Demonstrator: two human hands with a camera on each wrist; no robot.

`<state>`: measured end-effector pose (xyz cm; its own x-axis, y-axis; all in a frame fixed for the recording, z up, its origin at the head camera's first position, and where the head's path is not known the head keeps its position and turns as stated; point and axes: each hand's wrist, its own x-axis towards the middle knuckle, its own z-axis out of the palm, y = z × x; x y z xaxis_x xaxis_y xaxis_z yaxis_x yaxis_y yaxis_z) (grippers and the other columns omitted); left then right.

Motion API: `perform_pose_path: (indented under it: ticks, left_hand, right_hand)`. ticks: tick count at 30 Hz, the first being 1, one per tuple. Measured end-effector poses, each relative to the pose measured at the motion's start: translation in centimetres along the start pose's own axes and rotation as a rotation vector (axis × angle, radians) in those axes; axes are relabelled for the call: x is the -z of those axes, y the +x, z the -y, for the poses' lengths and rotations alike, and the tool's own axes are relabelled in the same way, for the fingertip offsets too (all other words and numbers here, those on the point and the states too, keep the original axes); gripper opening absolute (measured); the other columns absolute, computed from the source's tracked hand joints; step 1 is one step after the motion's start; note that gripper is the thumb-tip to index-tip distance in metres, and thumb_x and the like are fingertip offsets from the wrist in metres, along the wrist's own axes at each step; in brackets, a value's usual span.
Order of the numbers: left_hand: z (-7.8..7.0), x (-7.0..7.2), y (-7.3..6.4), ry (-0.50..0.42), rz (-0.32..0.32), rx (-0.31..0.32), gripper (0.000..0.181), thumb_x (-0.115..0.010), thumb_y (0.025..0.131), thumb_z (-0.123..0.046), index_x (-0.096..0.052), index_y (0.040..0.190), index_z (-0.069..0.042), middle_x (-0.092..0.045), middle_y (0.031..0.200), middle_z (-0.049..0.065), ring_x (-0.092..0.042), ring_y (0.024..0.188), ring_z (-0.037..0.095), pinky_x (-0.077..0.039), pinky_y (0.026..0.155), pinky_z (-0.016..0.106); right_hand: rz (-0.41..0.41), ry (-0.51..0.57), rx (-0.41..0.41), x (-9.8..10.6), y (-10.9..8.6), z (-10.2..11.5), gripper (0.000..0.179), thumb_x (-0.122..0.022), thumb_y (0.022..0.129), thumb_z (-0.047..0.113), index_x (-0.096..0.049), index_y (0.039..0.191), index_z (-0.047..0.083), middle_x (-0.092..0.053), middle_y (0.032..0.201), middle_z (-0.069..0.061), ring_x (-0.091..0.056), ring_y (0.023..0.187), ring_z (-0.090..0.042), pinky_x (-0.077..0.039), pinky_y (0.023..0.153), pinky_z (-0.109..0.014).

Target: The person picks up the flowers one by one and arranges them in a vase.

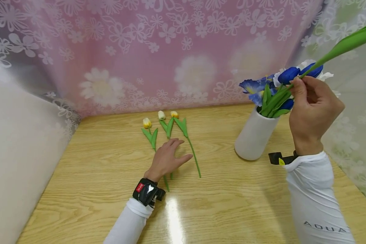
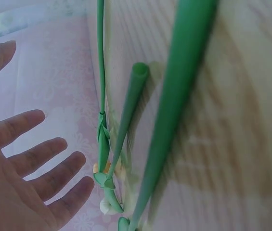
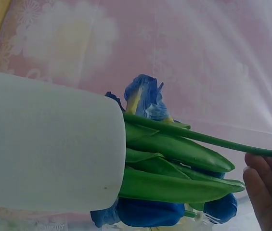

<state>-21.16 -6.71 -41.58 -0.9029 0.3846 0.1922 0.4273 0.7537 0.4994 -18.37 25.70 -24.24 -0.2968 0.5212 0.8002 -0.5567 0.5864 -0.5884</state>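
My right hand [image 1: 312,108] pinches a long green flower stem [image 3: 208,138] between thumb and fingers, above the white vase [image 1: 253,139]. Its lower end reaches into the vase mouth; a long leaf [image 1: 347,44] runs off the upper right, and its bloom is out of view. Blue tulips [image 1: 289,75], a blue iris [image 1: 252,87] and white blooms fill the vase. With fingers spread, my left hand [image 1: 166,161] hovers over the stems of three artificial tulips lying on the table: a yellow-and-white one [image 1: 147,122], a cream one [image 1: 161,115] and an orange-yellow one [image 1: 174,114]. It holds nothing.
The wood-grain table [image 1: 219,203] carries the vase at its right and the tulips left of centre. A pink floral curtain [image 1: 158,61] hangs behind it. A pale wall [image 1: 21,145] stands on the left, a pale patterned curtain [image 1: 353,112] on the right.
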Motion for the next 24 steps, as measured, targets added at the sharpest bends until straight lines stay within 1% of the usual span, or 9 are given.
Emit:
perform_pose_path:
  ticks: [4, 7, 11, 14, 16, 19, 22, 24]
  left_hand:
    - [0.11, -0.04, -0.03, 0.007, -0.003, 0.003, 0.067, -0.058, 0.086, -0.061, -0.053, 0.136, -0.016, -0.045, 0.141, 0.009, -0.047, 0.123, 0.033, -0.039, 0.097, 0.05]
    - [0.16, -0.07, -0.02, 0.007, 0.001, 0.002, 0.067, -0.058, 0.086, -0.061, -0.054, 0.136, -0.016, -0.045, 0.141, 0.009, -0.047, 0.123, 0.034, -0.039, 0.096, 0.051]
    - [0.22, -0.04, -0.1, 0.008, 0.004, 0.006, 0.067, -0.057, 0.086, -0.061, -0.053, 0.136, -0.016, -0.045, 0.142, 0.009, -0.046, 0.123, 0.034, -0.039, 0.097, 0.051]
    - [0.33, 0.02, -0.18, 0.008, -0.001, 0.011, 0.066, -0.058, 0.086, -0.061, -0.054, 0.135, -0.017, -0.045, 0.142, 0.008, -0.046, 0.124, 0.033, -0.039, 0.097, 0.051]
    - [0.4, 0.08, -0.25, 0.008, -0.003, 0.017, 0.066, -0.058, 0.086, -0.061, -0.054, 0.135, -0.017, -0.045, 0.142, 0.008, -0.045, 0.125, 0.033, -0.039, 0.097, 0.051]
    - [0.5, 0.16, -0.33, 0.004, 0.003, 0.031, 0.066, -0.058, 0.086, -0.061, -0.055, 0.135, -0.016, -0.044, 0.142, 0.008, -0.045, 0.125, 0.032, -0.039, 0.097, 0.05]
    - [0.58, 0.21, -0.4, 0.003, 0.01, 0.041, 0.067, -0.057, 0.086, -0.062, -0.055, 0.134, -0.016, -0.044, 0.142, 0.008, -0.044, 0.126, 0.032, -0.039, 0.098, 0.051]
    - [0.62, 0.22, -0.44, 0.002, 0.01, 0.045, 0.067, -0.057, 0.086, -0.062, -0.056, 0.134, -0.015, -0.044, 0.142, 0.008, -0.043, 0.127, 0.032, -0.038, 0.098, 0.051]
  right_hand:
    - [-0.003, -0.027, 0.04, -0.15, 0.01, -0.25, 0.018, -0.074, 0.085, 0.018, -0.076, 0.091, 0.001, -0.072, 0.083, -0.006, -0.066, 0.07, -0.002, -0.051, 0.07, -0.016]
    - [0.049, -0.098, 0.043, -0.23, -0.15, -0.52, 0.021, -0.073, 0.086, 0.019, -0.076, 0.094, 0.0, -0.072, 0.088, -0.008, -0.064, 0.073, 0.003, -0.05, 0.072, -0.015]
    - [0.169, -0.224, -0.018, -0.15, -0.25, -0.61, 0.027, -0.07, 0.089, 0.022, -0.074, 0.1, -0.001, -0.072, 0.095, -0.011, -0.058, 0.074, 0.013, -0.049, 0.075, -0.013]
    - [0.237, -0.288, -0.063, -0.05, -0.13, -0.57, 0.032, -0.068, 0.09, 0.027, -0.074, 0.103, -0.001, -0.071, 0.096, -0.012, -0.055, 0.071, 0.016, -0.048, 0.074, -0.012]
    - [0.266, -0.315, -0.081, 0.02, -0.05, -0.59, 0.034, -0.067, 0.09, 0.03, -0.074, 0.103, -0.001, -0.071, 0.096, -0.012, -0.054, 0.07, 0.017, -0.048, 0.073, -0.011]
    - [0.314, -0.341, -0.137, 0.05, 0.03, -0.7, 0.034, -0.066, 0.09, 0.031, -0.075, 0.103, 0.001, -0.071, 0.095, -0.014, -0.055, 0.067, 0.015, -0.046, 0.068, -0.009]
    - [0.379, -0.388, -0.187, 0.09, 0.07, -0.89, 0.033, -0.064, 0.092, 0.031, -0.075, 0.104, 0.002, -0.071, 0.093, -0.014, -0.054, 0.063, 0.012, -0.043, 0.064, -0.008]
    - [0.429, -0.423, -0.188, 0.14, 0.11, -1.01, 0.033, -0.062, 0.093, 0.03, -0.074, 0.105, 0.002, -0.071, 0.09, -0.015, -0.052, 0.061, 0.011, -0.04, 0.062, -0.008]
